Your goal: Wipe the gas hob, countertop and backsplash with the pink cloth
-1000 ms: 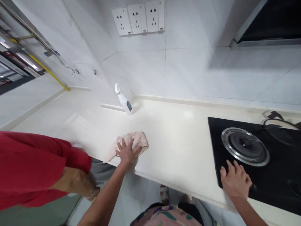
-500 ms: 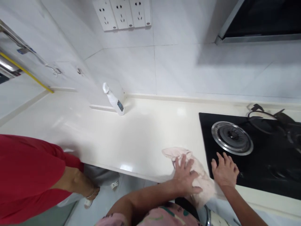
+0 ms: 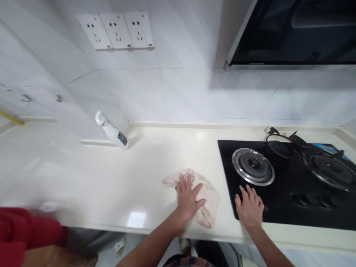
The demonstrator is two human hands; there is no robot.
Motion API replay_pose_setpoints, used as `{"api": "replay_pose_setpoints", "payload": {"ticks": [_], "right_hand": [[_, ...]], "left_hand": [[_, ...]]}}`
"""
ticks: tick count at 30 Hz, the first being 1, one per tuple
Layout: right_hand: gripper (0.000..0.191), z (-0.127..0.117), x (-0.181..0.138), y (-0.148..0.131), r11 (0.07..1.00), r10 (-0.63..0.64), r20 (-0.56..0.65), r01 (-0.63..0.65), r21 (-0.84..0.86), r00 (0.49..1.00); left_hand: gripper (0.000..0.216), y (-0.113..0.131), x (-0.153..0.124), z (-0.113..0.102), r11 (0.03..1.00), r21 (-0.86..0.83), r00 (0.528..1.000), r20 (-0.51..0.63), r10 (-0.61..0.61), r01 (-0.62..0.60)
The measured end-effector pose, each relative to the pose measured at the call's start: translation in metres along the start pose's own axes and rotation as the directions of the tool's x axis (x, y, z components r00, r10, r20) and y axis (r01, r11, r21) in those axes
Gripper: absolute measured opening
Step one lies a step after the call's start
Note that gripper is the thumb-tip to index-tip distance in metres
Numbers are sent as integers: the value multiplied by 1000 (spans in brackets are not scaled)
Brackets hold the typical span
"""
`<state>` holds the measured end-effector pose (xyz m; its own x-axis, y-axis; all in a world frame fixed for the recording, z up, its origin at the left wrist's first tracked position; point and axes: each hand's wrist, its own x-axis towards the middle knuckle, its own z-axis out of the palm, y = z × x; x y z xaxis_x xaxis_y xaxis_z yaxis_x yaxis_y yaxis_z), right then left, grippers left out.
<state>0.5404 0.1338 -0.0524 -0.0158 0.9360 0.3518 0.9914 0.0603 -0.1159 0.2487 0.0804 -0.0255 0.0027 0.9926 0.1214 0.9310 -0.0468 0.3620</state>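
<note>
My left hand [image 3: 188,198] lies flat with fingers spread on a pale pink cloth [image 3: 206,193], pressing it onto the cream countertop [image 3: 111,178] just left of the stove. My right hand [image 3: 249,207] rests open, fingers spread, on the front left corner of the black glass cooktop [image 3: 280,200], in front of the round steel burner [image 3: 253,171]. Nothing is held in the right hand.
A white spray bottle [image 3: 112,131] stands at the back of the counter by the tiled wall. Loose black pan supports [image 3: 280,142] lie at the cooktop's rear, with a second burner [image 3: 329,167] at the right. Another person in red [image 3: 25,233] stands at lower left. Wall sockets [image 3: 115,29] hang above.
My left hand slid the cloth from the counter's middle rightward to beside the cooktop, then slightly back from the front edge. The right hand stayed on the cooktop corner. The view swung right.
</note>
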Motion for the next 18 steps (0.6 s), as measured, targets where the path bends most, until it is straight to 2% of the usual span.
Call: {"api": "replay_pose_setpoints", "payload": {"ticks": [3, 6, 8, 12, 18], "right_hand": [[59, 1, 0, -2, 1000, -11, 9, 11, -6, 1000], [59, 2, 0, -3, 1000, -8, 7, 8, -2, 1000], [59, 1, 0, -4, 1000, -8, 3, 8, 5, 1000], [59, 5, -2, -2, 999, -32, -20, 32, 8, 999], [51, 21, -6, 5, 996, -71, -55, 68, -60, 996]], "left_hand": [[75, 3, -11, 16, 999, 45, 999, -35, 16, -15], [86, 20, -13, 38, 986, 59, 985, -63, 160, -157], [88, 33, 0, 49, 965, 58, 963, -80, 259, -255], [85, 46, 61, 59, 956, 35, 953, -87, 292, -290], [73, 25, 181, 57, 973, 38, 971, -63, 229, -227]]}}
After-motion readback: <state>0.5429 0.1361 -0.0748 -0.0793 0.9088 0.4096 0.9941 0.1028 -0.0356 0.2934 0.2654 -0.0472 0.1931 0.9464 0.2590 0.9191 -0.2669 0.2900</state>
